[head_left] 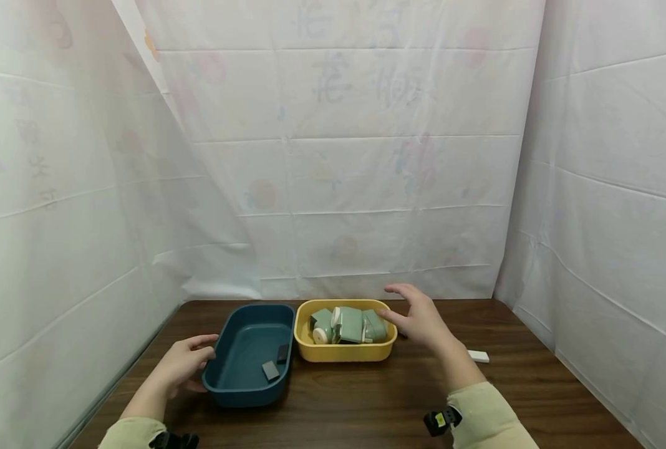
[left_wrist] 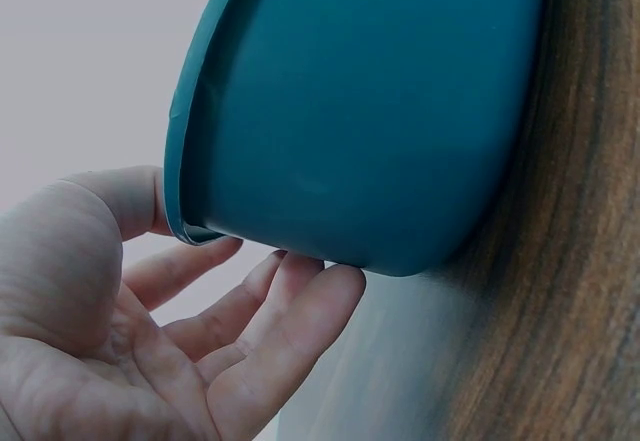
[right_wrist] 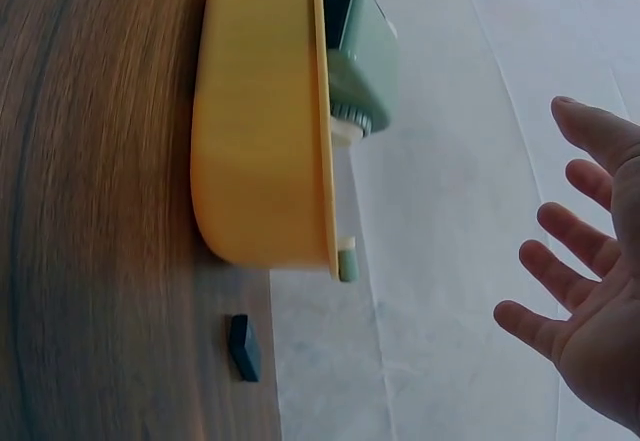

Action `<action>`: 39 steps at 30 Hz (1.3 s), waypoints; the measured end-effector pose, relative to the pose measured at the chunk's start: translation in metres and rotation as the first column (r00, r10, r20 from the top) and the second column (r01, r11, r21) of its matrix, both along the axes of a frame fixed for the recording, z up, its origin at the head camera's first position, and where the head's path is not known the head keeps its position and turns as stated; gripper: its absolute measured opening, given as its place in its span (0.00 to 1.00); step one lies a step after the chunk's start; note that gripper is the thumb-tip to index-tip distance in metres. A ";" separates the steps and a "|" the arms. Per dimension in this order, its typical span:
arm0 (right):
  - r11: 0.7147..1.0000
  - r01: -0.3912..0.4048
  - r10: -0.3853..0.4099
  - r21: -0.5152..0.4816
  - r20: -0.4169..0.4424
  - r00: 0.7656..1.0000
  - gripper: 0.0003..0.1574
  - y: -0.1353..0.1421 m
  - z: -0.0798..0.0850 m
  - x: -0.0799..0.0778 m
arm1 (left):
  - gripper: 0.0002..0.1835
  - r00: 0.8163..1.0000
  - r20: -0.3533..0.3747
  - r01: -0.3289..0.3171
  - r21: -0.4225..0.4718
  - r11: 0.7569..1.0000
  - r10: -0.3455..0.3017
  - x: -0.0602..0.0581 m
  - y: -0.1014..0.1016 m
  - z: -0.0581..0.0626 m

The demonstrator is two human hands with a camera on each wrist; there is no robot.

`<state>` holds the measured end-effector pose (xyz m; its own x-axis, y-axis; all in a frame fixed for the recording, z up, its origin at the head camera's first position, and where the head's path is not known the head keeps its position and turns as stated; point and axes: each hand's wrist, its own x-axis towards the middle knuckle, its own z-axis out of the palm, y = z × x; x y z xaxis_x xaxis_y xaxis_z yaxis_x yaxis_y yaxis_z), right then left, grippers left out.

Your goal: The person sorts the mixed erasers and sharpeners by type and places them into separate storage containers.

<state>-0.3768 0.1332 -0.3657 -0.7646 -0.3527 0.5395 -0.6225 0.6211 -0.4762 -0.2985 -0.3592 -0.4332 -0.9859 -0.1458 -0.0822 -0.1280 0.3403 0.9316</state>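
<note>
In the head view my left hand [head_left: 184,365] is at the left side of a dark teal bin [head_left: 247,397]. The left wrist view shows its fingertips right at the outer wall of the teal bin [left_wrist: 370,111], fingers loosely bent. Inside that bin lie a grey block [head_left: 270,371] and a black block [head_left: 282,353]. My right hand [head_left: 419,318] is raised at the right end of a yellow bin [head_left: 344,353], fingers spread and holding nothing. Several pale green pieces with white round parts [head_left: 351,324] fill the yellow bin; one green piece [right_wrist: 365,61] rises above its rim.
A white block [head_left: 479,356] lies on the brown wooden table [head_left: 355,405], partly behind the right forearm. A small dark block [right_wrist: 244,348] lies on the table beyond the yellow bin's end. White sheets [head_left: 338,187] hang at the back and both sides.
</note>
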 end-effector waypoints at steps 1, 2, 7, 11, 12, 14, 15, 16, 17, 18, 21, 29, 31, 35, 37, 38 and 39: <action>1.000 0.008 -0.008 0.002 0.004 1.000 0.33 0.002 0.000 0.000 | 0.32 1.000 0.000 0.000 0.002 1.000 0.000 0.000 0.000 0.000; 1.000 0.014 -0.014 0.001 0.008 1.000 0.33 0.005 0.000 0.000 | 0.32 1.000 0.000 0.000 0.002 1.000 0.000 0.000 0.000 0.000; 0.999 0.035 -0.035 -0.018 0.036 0.999 0.33 0.016 0.000 0.001 | 0.32 1.000 -0.002 0.001 0.008 1.000 -0.001 0.000 0.000 0.001; 0.998 0.049 -0.047 -0.032 0.066 0.997 0.34 0.026 -0.001 0.003 | 0.32 1.000 -0.001 0.002 0.010 1.000 -0.002 0.000 0.000 0.000; 0.998 0.053 -0.050 -0.035 0.074 0.996 0.35 0.029 -0.001 0.003 | 0.32 1.000 -0.001 0.002 0.009 1.000 -0.002 0.000 -0.001 0.000; 0.997 0.065 -0.061 -0.038 0.086 0.994 0.35 0.034 -0.003 0.003 | 0.32 1.000 -0.002 0.001 0.009 1.000 -0.001 -0.001 -0.001 0.000; 0.997 0.069 -0.065 -0.039 0.091 0.994 0.36 0.037 -0.003 0.003 | 0.32 1.000 -0.002 0.001 0.009 1.000 -0.001 -0.001 -0.001 -0.001; 0.996 0.075 -0.071 -0.038 0.096 0.993 0.36 0.040 -0.004 0.003 | 0.32 1.000 -0.002 0.001 0.009 1.000 -0.001 -0.001 -0.001 -0.001; 0.996 0.081 -0.077 -0.036 0.100 0.992 0.36 0.043 -0.005 0.003 | 0.32 1.000 -0.003 0.001 0.009 1.000 -0.001 -0.001 -0.001 -0.001; 0.995 0.087 -0.083 -0.038 0.109 0.991 0.37 0.046 -0.006 0.003 | 0.32 1.000 -0.003 0.001 0.009 1.000 -0.001 -0.001 -0.001 -0.002; 0.994 0.104 -0.098 -0.036 0.141 0.985 0.38 0.054 -0.009 0.003 | 0.32 1.000 -0.003 0.000 0.008 1.000 0.000 -0.001 -0.002 -0.002; 0.991 0.130 -0.125 -0.012 0.210 0.970 0.37 0.072 -0.015 0.002 | 0.32 1.000 -0.001 -0.002 0.004 1.000 0.002 -0.001 -0.002 -0.001; 0.990 0.141 -0.138 0.002 0.215 0.967 0.37 0.075 -0.017 0.001 | 0.32 1.000 -0.001 -0.002 0.006 1.000 0.002 0.000 -0.002 -0.001; 0.987 0.160 -0.163 0.033 0.230 0.959 0.37 0.083 -0.019 0.001 | 0.32 1.000 -0.002 -0.001 0.007 1.000 0.001 0.001 -0.002 -0.001; 0.985 0.165 -0.172 0.047 0.238 0.956 0.38 0.087 -0.020 0.002 | 0.32 1.000 -0.002 -0.001 0.006 1.000 0.001 0.000 -0.002 -0.001; 0.985 0.166 -0.174 0.052 0.241 0.955 0.38 0.089 -0.020 0.003 | 0.32 1.000 -0.001 0.000 0.006 1.000 0.000 0.000 -0.003 -0.001; 0.984 0.171 -0.179 0.053 0.248 0.952 0.38 0.092 -0.020 0.004 | 0.32 1.000 -0.001 0.000 0.006 1.000 0.000 0.000 -0.003 -0.001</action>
